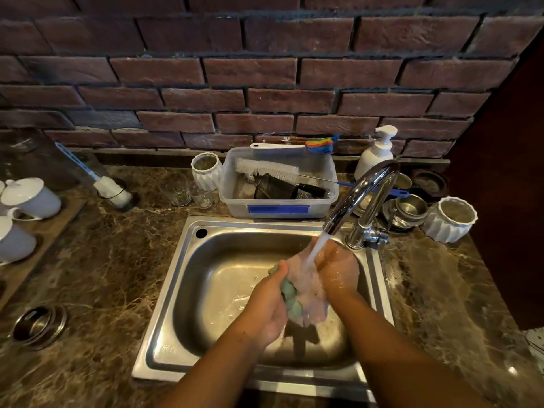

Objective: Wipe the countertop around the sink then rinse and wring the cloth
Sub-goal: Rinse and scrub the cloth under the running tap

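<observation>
Rinse step under way: both hands are over the sink [188,278], the left hand [269,301] and the right hand [338,272] each with a grip grasping the cloth [303,293], which is bunched between them right under the running stream from the tap [362,195]. The wiping of the surface [112,260] looks finished, judging by where the cloth is. Next comes the wring, I'd say, calling for opposite twists over the basin.

Soaked cloth [306,293], pale pink with a green edge, bunched upright over the right part of the steel sink [188,290], under the running tap [362,195], brown marbled bench [112,260] around the sink
</observation>
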The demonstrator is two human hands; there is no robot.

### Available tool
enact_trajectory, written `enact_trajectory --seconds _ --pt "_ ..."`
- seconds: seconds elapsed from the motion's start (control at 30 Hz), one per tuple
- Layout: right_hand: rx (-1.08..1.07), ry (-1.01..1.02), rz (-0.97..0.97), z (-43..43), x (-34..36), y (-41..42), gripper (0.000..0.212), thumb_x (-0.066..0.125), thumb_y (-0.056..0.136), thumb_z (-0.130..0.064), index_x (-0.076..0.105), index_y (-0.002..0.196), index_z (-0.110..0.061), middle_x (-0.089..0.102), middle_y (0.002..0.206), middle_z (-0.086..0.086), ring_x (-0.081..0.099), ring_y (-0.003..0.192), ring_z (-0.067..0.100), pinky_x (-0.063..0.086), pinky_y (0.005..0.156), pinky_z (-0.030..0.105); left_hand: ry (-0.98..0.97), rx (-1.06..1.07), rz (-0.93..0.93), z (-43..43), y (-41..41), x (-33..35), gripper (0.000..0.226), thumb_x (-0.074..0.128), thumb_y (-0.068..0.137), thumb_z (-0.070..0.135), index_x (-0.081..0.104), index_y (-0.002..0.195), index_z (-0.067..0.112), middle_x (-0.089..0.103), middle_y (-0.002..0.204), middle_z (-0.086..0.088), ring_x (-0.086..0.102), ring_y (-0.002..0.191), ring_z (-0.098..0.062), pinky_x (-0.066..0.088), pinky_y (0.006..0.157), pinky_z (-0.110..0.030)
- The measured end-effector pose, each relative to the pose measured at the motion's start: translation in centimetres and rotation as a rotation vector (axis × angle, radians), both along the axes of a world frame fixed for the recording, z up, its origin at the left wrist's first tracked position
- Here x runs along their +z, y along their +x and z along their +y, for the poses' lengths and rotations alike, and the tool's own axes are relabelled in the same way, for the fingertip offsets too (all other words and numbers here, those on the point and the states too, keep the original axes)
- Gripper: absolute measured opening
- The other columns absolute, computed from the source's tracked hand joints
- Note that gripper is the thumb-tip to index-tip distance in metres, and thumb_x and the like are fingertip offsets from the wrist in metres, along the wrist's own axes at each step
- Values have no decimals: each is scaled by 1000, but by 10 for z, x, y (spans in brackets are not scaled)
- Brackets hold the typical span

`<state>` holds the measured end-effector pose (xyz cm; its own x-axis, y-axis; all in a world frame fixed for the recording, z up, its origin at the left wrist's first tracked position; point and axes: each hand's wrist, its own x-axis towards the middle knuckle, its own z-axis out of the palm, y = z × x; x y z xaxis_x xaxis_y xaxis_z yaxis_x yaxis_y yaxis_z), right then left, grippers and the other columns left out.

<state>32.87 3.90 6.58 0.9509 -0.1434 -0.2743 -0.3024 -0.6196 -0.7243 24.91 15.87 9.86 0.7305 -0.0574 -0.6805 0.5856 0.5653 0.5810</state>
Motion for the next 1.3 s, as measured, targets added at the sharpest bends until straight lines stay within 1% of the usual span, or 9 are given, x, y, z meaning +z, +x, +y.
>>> enact_trajectory --seconds 0.2,0.37,0.5,0.63,0.73,0.9,1.0,1.13,1.3 --pt "40 91 -187 8 19 -11 22 56 97 -25 62 76 -25 61 69 -7 69 77 22 53 62 30 -11 49 120 4 22 6 55 38 103 53 56 137 13 64 132 -20 64 115 -37 55 88 -51" --pt "-5 -121 -196 38 22 -30 42 35 98 -49 56 73 -22 52 61 -12 57 57 9 25 44 16 -94 98 118 -17 29 18 45 58 97 48 70 121 11 75 114 -15 69 109 -33 57 87 -46" --pt "95 -170 -278 22 12 -22 38 44 94 -53 60 75 -24 60 66 -10 64 63 10 45 51 18 -72 89 28 -22 16 14 37 46 102 44 69 114 18 75 113 -13 67 113 -31 52 99 -49" --pt "57 -183 -198 -10 7 12 32 59 95 -17 49 66 -25 51 65 -9 68 72 24 40 52 17 -32 -12 -28 -9 11 10 41 37 107 41 66 126 18 76 116 -11 73 106 -26 58 83 -41" --pt "27 -145 -216 -15 11 17 40 56 95 -14 44 59 -27 48 57 -11 59 56 10 34 46 13 49 1 -8 -7 19 14 43 39 106 44 68 122 16 79 104 -9 76 94 -25 59 73 -38" --pt "155 43 -361 4 23 -18 30 50 99 -22 63 72 -21 63 68 -5 61 62 6 41 56 17 22 91 90 -4 31 16 49 43 103 50 61 130 14 70 122 -18 66 111 -34 54 89 -46" --pt "342 -228 -401 28 23 -31 36 35 100 -32 63 90 -13 64 79 2 60 72 20 42 61 26 -6 79 95 -13 30 17 42 58 98 44 70 119 10 77 106 -15 70 106 -31 56 88 -43" --pt "-14 -26 -267 22 19 -20 38 46 94 -51 60 71 -26 63 59 -8 63 55 3 48 47 17 -36 66 9 -20 18 14 40 46 103 45 70 121 18 78 107 -10 72 107 -27 56 94 -46" --pt "-21 -101 -209 -13 15 25 41 57 97 -20 46 57 -21 61 62 0 53 51 5 36 46 15 15 -47 -72 -11 12 18 38 41 105 43 67 125 23 77 114 -5 74 102 -23 61 79 -42"
